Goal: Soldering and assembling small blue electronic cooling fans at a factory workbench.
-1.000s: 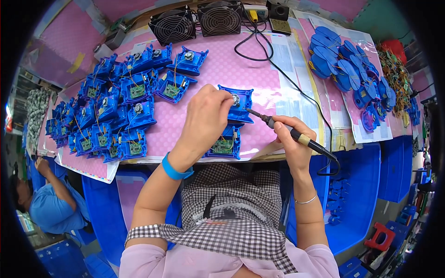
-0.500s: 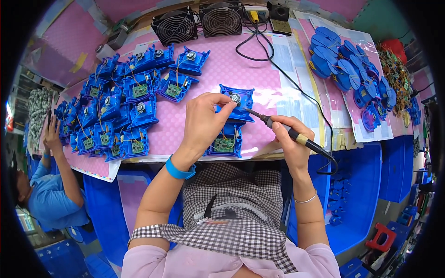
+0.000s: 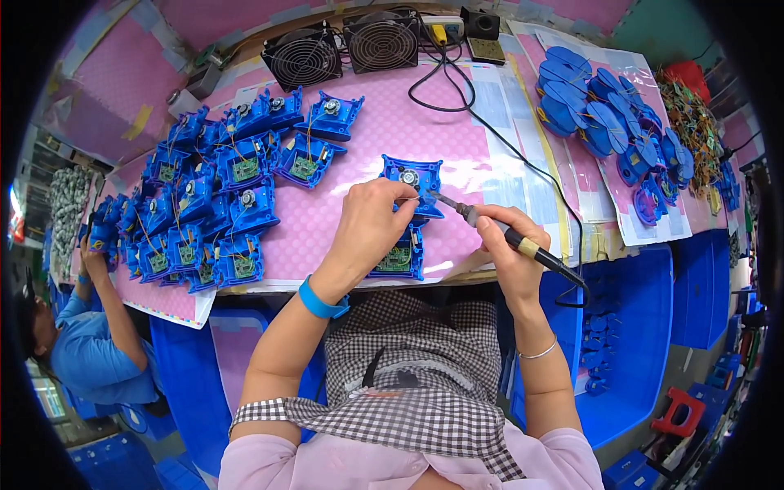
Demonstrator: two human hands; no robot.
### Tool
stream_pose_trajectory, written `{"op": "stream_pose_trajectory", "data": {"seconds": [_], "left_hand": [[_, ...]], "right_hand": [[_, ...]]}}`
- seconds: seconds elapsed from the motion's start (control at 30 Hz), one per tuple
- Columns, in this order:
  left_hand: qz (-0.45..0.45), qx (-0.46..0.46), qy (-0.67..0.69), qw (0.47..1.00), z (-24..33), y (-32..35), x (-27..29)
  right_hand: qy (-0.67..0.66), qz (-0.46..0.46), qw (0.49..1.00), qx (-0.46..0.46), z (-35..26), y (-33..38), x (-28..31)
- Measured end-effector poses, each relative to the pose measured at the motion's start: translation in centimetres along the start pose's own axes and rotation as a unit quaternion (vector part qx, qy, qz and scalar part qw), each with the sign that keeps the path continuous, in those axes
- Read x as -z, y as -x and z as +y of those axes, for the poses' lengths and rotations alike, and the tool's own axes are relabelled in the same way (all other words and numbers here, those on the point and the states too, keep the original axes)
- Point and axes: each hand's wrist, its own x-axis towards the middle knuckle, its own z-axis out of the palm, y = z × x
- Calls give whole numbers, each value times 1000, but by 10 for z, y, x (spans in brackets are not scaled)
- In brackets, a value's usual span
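Note:
A blue plastic housing lies in front of me, with a small round speaker in it. My left hand is closed beside the speaker, thumb and forefinger pinching a thin wire. In my right hand is a soldering iron, gripped like a pen. Its tip points left at the housing, close to my left fingertips; whether it touches cannot be made out. Nearer to me, a second blue piece holding a green circuit board is partly covered by my left hand.
Many blue housings with boards and speakers crowd the left. Two black fans stand behind. The iron's black cable crosses rightward. Blue parts and tangled wires lie right. Blue bins sit below. Another person works at left.
My left fingertips have come slightly nearer to me, off the speaker's edge, and the wire shows between them. The iron stays close to the housing. The whole view has shifted a little.

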Motion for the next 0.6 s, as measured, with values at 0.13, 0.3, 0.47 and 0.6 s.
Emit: {"op": "stream_pose_trajectory", "data": {"seconds": [0.13, 0.3, 0.47, 0.6], "left_hand": [[2, 2, 2, 1000, 1, 0, 0], [6, -1, -3, 1000, 0, 0, -1], [7, 2, 5, 1000, 2, -1, -1], [7, 3, 4, 1000, 3, -1, -1]], "right_hand": [[-26, 14, 1000, 8, -1, 0, 2], [-17, 13, 1000, 1, 1, 1, 4], [-23, 16, 1000, 1, 2, 1, 5], [-24, 16, 1000, 1, 1, 1, 5]]}}
